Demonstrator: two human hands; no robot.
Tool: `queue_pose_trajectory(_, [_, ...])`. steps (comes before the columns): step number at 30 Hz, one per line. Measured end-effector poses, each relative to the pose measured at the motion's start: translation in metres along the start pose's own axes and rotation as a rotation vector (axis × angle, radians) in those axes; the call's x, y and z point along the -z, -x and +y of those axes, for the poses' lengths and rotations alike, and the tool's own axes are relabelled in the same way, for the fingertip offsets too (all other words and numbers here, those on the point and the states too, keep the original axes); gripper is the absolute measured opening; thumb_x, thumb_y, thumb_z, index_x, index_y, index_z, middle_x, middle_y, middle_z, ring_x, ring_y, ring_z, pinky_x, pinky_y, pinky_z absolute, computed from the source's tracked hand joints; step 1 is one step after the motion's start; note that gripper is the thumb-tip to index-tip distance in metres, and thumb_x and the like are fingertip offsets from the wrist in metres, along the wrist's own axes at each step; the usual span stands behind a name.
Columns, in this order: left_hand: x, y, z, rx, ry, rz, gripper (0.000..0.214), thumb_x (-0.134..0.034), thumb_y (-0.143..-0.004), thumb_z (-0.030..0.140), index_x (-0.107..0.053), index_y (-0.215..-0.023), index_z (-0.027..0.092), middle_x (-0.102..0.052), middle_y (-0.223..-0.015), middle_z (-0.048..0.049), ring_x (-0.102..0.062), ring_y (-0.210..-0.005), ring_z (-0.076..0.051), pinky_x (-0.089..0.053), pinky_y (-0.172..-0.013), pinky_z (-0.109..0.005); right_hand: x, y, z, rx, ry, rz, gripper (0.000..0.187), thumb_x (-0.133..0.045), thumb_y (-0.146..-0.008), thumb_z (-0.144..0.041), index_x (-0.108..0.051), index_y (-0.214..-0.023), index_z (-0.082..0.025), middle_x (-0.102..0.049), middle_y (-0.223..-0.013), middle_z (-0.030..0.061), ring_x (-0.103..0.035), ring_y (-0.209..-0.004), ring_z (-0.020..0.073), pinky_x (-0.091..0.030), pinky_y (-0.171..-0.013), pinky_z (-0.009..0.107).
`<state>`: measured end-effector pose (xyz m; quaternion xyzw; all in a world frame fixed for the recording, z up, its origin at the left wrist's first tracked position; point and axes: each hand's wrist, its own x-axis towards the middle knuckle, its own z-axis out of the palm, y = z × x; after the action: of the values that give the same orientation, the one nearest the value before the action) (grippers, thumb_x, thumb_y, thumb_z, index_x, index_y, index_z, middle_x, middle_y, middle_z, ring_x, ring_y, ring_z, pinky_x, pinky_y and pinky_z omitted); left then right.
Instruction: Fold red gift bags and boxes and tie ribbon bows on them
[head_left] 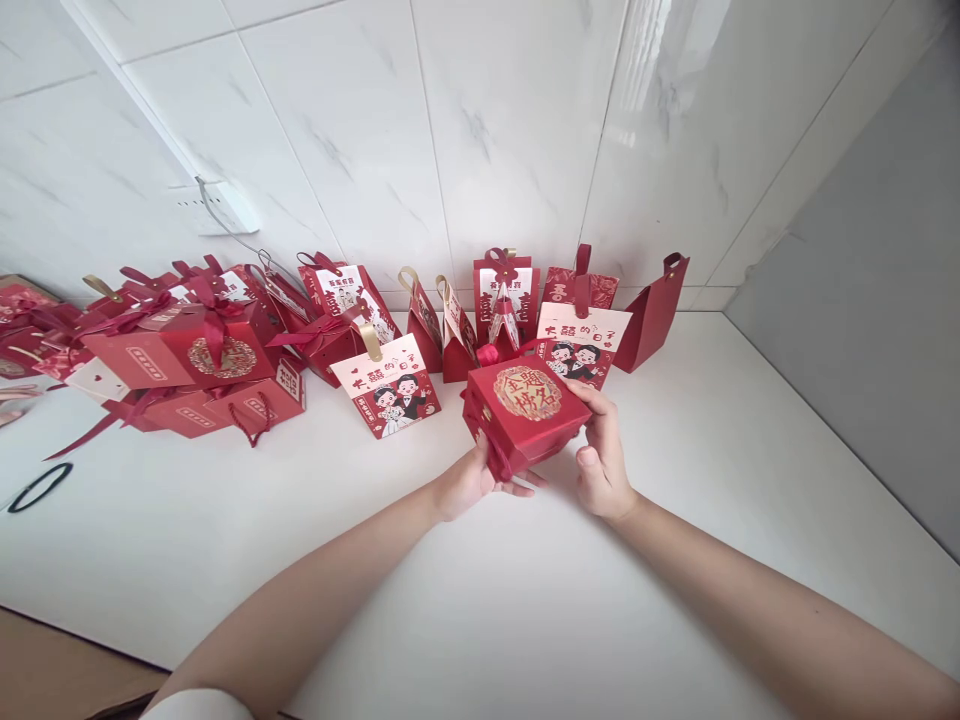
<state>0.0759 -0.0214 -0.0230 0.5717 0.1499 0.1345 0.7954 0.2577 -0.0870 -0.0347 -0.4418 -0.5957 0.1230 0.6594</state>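
Note:
A red gift box with a round gold emblem and Chinese characters on top is held tilted above the white table. My left hand grips its lower left corner, with the thumb at the side and fingers stretching underneath. On the right side, my right hand has its fingers against the edge and its thumb in front. A dark red ribbon hangs at the box's near left corner. Close behind stand a pink-and-red card box with a cartoon couple and a similar card box.
Stacked red gift boxes with ribbons crowd the left. Several small red bags and boxes line the tiled wall, including a plain red one. Black-handled scissors lie at the left edge. A power socket with a cable is on the wall.

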Motion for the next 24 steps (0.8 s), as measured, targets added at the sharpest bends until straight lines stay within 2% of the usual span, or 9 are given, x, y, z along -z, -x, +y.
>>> queue_pose_trajectory(3, [-0.003,0.002,-0.006,-0.173,-0.312,0.182,0.066,-0.035,-0.089,0.063,-0.050,-0.133,0.017,-0.050,-0.137,-0.0156,-0.052,-0.119,-0.032,-0.044,-0.095,-0.045,-0.002,0.001,0.000,-0.011,-0.029,0.015,0.061,-0.035,-0.090,-0.061,-0.032,-0.140,-0.026,-0.041,-0.138,0.0122,-0.041,-0.128,0.0309,-0.035,-0.106,0.050])
queue_pose_trajectory(7, [0.012,0.003,-0.003,-0.354,-0.748,0.402,0.053,-0.046,-0.091,0.048,-0.048,-0.135,0.019,-0.051,-0.135,-0.0135,-0.045,-0.126,-0.032,-0.033,-0.107,-0.046,-0.002,-0.002,0.003,-0.171,0.070,0.037,0.043,-0.038,-0.095,-0.044,-0.041,-0.133,-0.025,-0.046,-0.136,0.0108,-0.043,-0.127,0.0278,-0.033,-0.107,0.049])
queue_pose_trajectory(9, [0.022,0.003,0.004,-0.429,-0.929,0.426,0.068,-0.059,-0.083,0.047,-0.038,-0.143,0.022,-0.039,-0.145,-0.0136,-0.034,-0.134,-0.035,-0.025,-0.112,-0.049,-0.002,-0.005,0.007,-0.266,0.066,-0.017,0.034,-0.045,-0.092,-0.041,-0.052,-0.120,-0.023,-0.055,-0.126,0.0104,-0.050,-0.118,0.0284,-0.040,-0.100,0.048])
queue_pose_trajectory(11, [0.029,0.002,0.012,-0.488,-1.052,0.406,0.087,-0.067,-0.077,0.046,-0.024,-0.149,0.027,-0.019,-0.155,-0.0121,-0.018,-0.142,-0.036,-0.017,-0.115,-0.051,-0.001,-0.007,0.011,-0.330,0.012,-0.068,0.025,-0.053,-0.086,-0.040,-0.059,-0.103,-0.022,-0.063,-0.109,0.0092,-0.058,-0.102,0.0286,-0.048,-0.087,0.046])
queue_pose_trajectory(14, [0.034,0.001,0.017,-0.480,-1.113,0.370,0.089,-0.067,-0.078,0.042,-0.016,-0.151,0.031,-0.004,-0.159,-0.0092,-0.007,-0.145,-0.034,-0.014,-0.116,-0.050,0.000,-0.008,0.016,-0.377,-0.027,-0.115,0.012,-0.056,-0.081,-0.033,-0.059,-0.078,-0.022,-0.067,-0.085,0.0054,-0.061,-0.081,0.0254,-0.051,-0.071,0.040])
queue_pose_trajectory(17, [0.036,0.000,0.015,-0.462,-1.101,0.363,0.087,-0.066,-0.079,0.042,-0.018,-0.150,0.029,-0.005,-0.159,-0.0100,-0.007,-0.145,-0.035,-0.014,-0.116,-0.051,-0.001,-0.009,0.017,-0.395,-0.015,-0.135,0.014,-0.055,-0.080,-0.028,-0.057,-0.068,-0.022,-0.067,-0.081,0.0041,-0.060,-0.077,0.0240,-0.050,-0.068,0.038])
queue_pose_trajectory(20, [0.038,0.000,0.013,-0.479,-1.075,0.370,0.085,-0.065,-0.079,0.042,-0.022,-0.150,0.025,-0.012,-0.157,-0.0124,-0.012,-0.144,-0.035,-0.015,-0.115,-0.052,-0.003,-0.008,0.017,-0.388,-0.022,-0.092,0.009,-0.057,-0.081,-0.028,-0.062,-0.084,-0.022,-0.066,-0.105,0.0064,-0.060,-0.094,0.0259,-0.050,-0.080,0.040])
queue_pose_trajectory(22, [0.037,0.000,0.012,-0.495,-1.056,0.383,0.083,-0.066,-0.077,0.041,-0.028,-0.148,0.024,-0.020,-0.155,-0.0132,-0.017,-0.142,-0.035,-0.017,-0.115,-0.051,-0.003,-0.008,0.017,-0.397,-0.039,-0.048,0.019,-0.058,-0.081,-0.029,-0.060,-0.099,-0.022,-0.063,-0.114,0.0072,-0.058,-0.103,0.0257,-0.048,-0.086,0.040])
queue_pose_trajectory(24, [0.036,0.000,0.013,-0.505,-0.997,0.408,0.076,-0.067,-0.076,0.038,-0.036,-0.144,0.024,-0.029,-0.152,-0.0125,-0.023,-0.140,-0.034,-0.019,-0.115,-0.049,-0.003,-0.007,0.018,-0.409,-0.026,0.001,0.025,-0.057,-0.082,-0.030,-0.057,-0.106,-0.022,-0.062,-0.115,0.0066,-0.056,-0.105,0.0246,-0.046,-0.088,0.039])
